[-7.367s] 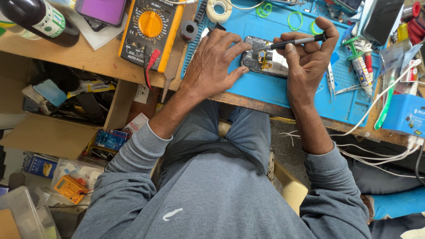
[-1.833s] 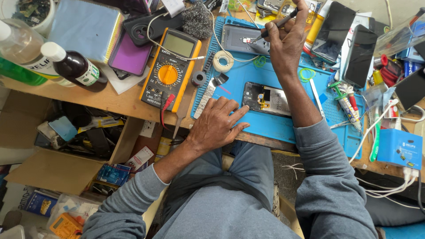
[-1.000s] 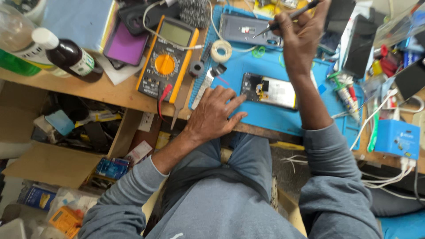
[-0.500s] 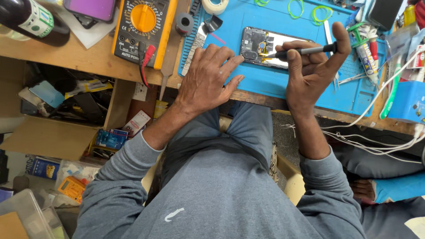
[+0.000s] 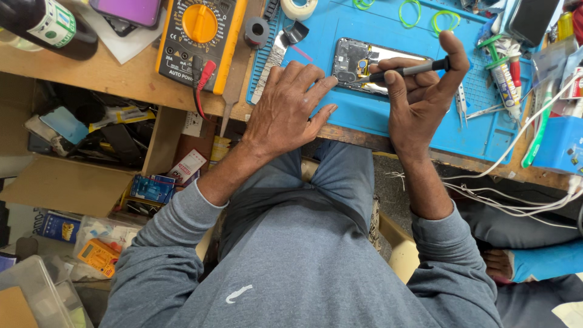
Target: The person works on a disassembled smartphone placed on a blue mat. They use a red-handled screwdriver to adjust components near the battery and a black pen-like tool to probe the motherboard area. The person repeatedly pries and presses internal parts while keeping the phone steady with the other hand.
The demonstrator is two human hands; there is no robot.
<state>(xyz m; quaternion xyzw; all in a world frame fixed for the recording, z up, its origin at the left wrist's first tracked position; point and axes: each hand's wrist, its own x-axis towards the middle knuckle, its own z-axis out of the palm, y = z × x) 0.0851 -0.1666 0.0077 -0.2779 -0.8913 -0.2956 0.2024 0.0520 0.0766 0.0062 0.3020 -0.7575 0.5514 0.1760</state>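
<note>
Right hand: the right hand (image 5: 419,100) was closed around a slim dark screwdriver (image 5: 404,70), thumb raised at the tool's far end and fingers curled under the shaft.
Screwdriver: it lay nearly level, its tip pointing left and resting on the inner parts of the opened phone (image 5: 358,64).
Left hand: the left hand (image 5: 288,106) lay flat and palm down, fingers spread apart and gripping nothing; its fingertips (image 5: 328,82) touched the blue mat right at the near left edge of the phone.
Opened phone: it lay back-side up with the cover off, on the blue work mat (image 5: 364,115), between the two hands and just beyond them.
Work mat: it covered the right part of the wooden bench (image 5: 121,79); green rubber rings (image 5: 428,15) lay at its far edge, and tweezers (image 5: 461,100) just right of the right hand.
Left of the mat: a yellow multimeter (image 5: 200,36) with red and black leads plugged in stood on the bench, a small dark tape roll (image 5: 260,30) beside it.
Far left: a dark bottle (image 5: 45,27) lay at the bench corner.
Right edge: glue tubes (image 5: 504,70) and white cables (image 5: 522,194) ran off the bench.
Below: cluttered open shelves (image 5: 103,140) sat under the bench, left of the person's grey-sleeved arm.
</note>
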